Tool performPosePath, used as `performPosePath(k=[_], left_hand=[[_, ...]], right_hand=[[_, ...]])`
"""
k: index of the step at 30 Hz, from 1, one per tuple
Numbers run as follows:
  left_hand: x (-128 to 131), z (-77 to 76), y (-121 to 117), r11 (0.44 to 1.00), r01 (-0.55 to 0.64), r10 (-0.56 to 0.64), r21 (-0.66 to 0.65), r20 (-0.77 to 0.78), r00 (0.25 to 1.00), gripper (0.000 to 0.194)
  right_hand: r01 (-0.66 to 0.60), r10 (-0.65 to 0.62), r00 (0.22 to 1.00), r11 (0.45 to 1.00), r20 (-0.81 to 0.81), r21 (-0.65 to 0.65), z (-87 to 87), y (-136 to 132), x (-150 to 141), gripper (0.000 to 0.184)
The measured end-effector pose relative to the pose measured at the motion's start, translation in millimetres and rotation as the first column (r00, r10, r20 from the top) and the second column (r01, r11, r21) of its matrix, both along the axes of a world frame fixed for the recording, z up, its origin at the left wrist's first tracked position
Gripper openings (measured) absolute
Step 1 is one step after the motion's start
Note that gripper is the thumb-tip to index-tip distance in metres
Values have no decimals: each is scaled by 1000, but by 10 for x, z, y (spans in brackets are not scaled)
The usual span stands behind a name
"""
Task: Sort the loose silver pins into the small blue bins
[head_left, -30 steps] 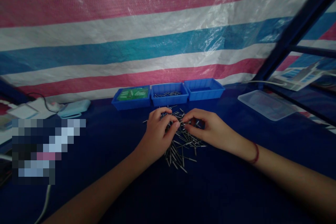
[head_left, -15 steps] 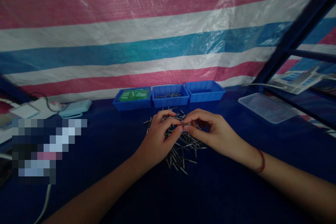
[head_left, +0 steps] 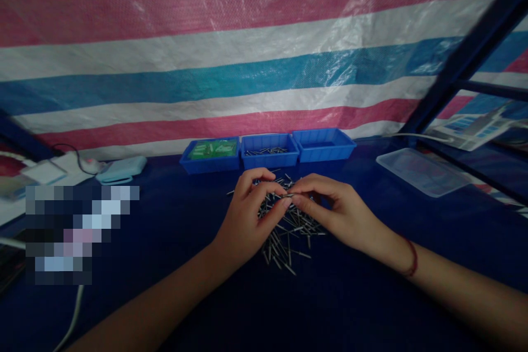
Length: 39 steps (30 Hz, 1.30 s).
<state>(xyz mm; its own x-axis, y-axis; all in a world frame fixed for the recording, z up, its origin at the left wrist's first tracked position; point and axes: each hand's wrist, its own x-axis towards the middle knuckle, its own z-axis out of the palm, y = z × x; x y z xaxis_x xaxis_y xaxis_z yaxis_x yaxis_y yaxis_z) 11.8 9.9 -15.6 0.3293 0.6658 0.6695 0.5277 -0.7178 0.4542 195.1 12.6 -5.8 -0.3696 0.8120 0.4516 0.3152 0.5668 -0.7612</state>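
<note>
Striped woven plastic sheeting [head_left: 231, 82] in red, white and blue fills the upper frame behind a dark blue tabletop [head_left: 185, 297]. At the left edge, below mid-height, lie a light-blue case [head_left: 122, 169] and, lower down, a white cable [head_left: 75, 316]. Just left of centre, the left hand [head_left: 252, 212] pinches a slim metal pin [head_left: 287, 196] between thumb and forefinger, its other fingers loosely curled; at the frame's centre, the right hand [head_left: 340, 209], wearing a dark red bracelet [head_left: 412, 258], appears to pinch the same pin from the other end. Beneath them spreads a loose pile of similar pins [head_left: 303, 223], perhaps blind rivets. Such a piece should be light, stiff and hard to damage, but smooth and narrow enough to roll between fingertips; its thicker part probably offers the surest hold. Beyond the hands, three blue plastic bins stand in a row: the left bin [head_left: 210, 165] holds a green-tinted packet [head_left: 214, 148], the middle bin [head_left: 270, 160] holds scattered metal pins [head_left: 268, 150], and the right bin [head_left: 328, 154] shows its ribbed inner wall. At mid-right lies a shallow translucent plastic lid or tray [head_left: 423, 173], near a dark metal frame [head_left: 445, 74].
</note>
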Motion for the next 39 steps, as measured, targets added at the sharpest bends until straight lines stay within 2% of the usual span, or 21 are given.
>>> performPosePath(k=[4, 8, 11, 13, 16, 19, 23, 26, 29, 33, 39], left_hand=[[-9, 21, -21, 1000, -8, 8, 14, -5, 1000, 6], [-20, 17, -11, 999, -15, 14, -41, -22, 1000, 6], [-24, 10, 21, 995, -11, 7, -96, -45, 999, 11], [-34, 3, 54, 995, -32, 28, -98, -44, 999, 13], [-66, -24, 118, 994, -72, 68, -88, -50, 996, 16], [-104, -68, 174, 992, -100, 93, -70, -106, 990, 18], [-136, -116, 204, 994, -112, 108, -8, -202, 973, 18], [-158, -131, 208, 993, -112, 115, 26, -260, 959, 18], [-186, -142, 224, 993, -118, 120, 26, -284, 951, 18], [-208, -165, 255, 993, -115, 112, 8, -304, 946, 17], [-181, -173, 241, 998, -61, 50, -17, -386, 921, 13]], right_hand=[[-40, 40, 998, 999, 42, -5, 7, -9, -16, 12], [-71, 70, 995, 997, 65, 12, 23, -32, -24, 16], [-42, 36, 996, 996, 85, 72, 55, -17, -14, 18], [17, -36, 993, 986, 113, 164, 90, 41, -10, 16], [141, -193, 972, 938, 138, 318, 149, 235, -44, 13], [219, -306, 938, 888, 165, 405, 190, 549, -157, 15], [239, -406, 867, 848, 289, 473, 186, 996, -364, 22], [225, -411, 849, 850, 332, 477, 149, 1162, -446, 22], [218, -406, 848, 853, 341, 475, 111, 1107, -392, 21], [211, -382, 870, 861, 313, 463, 49, 834, -167, 20], [251, -352, 896, 903, 269, 348, -189, 555, 149, 16]])
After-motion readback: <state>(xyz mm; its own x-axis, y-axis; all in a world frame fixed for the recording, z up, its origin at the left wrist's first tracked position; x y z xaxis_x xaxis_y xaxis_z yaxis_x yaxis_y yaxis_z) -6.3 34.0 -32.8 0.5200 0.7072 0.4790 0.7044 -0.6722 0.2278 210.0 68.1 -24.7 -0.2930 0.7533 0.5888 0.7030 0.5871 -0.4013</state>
